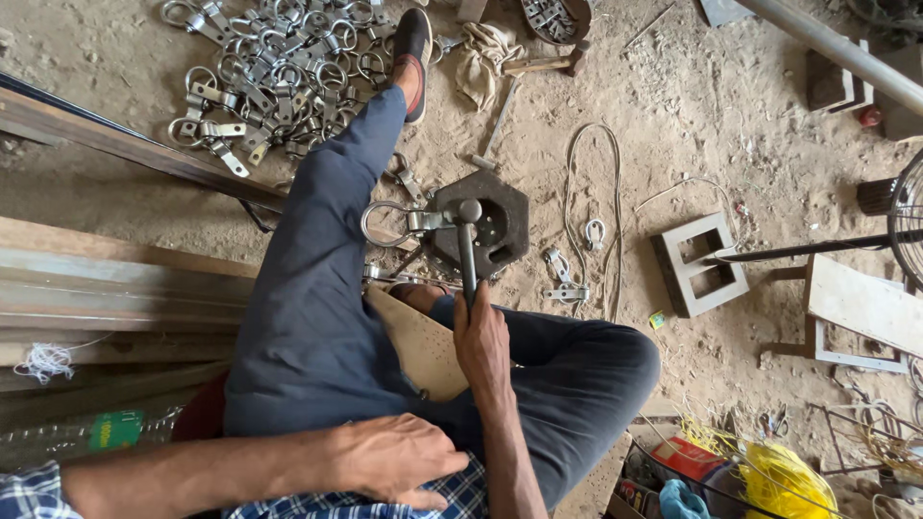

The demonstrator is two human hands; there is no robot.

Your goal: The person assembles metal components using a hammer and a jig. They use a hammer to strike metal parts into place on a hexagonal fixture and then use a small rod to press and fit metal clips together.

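**Hammer over ring clamp on hexagonal block, seated on sandy floor**

Person sat on the sandy floor [731, 125], one leg stretched out, the other folded. Right hand [481, 341] was clamped round the handle of a hammer [467, 245], head resting on or just above a ring clamp [394, 221] that lay at the left edge of a dark hexagonal block [486, 223]; contact could not be told. Left hand [399, 459] lay on the lap, fingers loosely curled, holding nothing. A big pile of ring clamps [274, 72] lay beyond the outstretched leg, near the shoe [413, 48]. A few loose pieces [567, 279] lay right of the block, beside a looped wire [591, 192].

Risks, judged: clamp sat half off the block and nothing held it, so a blow could flip or kick it away. Knee and shin were just beside the block; a glancing strike could hit the leg. Loose sand under the block might let it shift.
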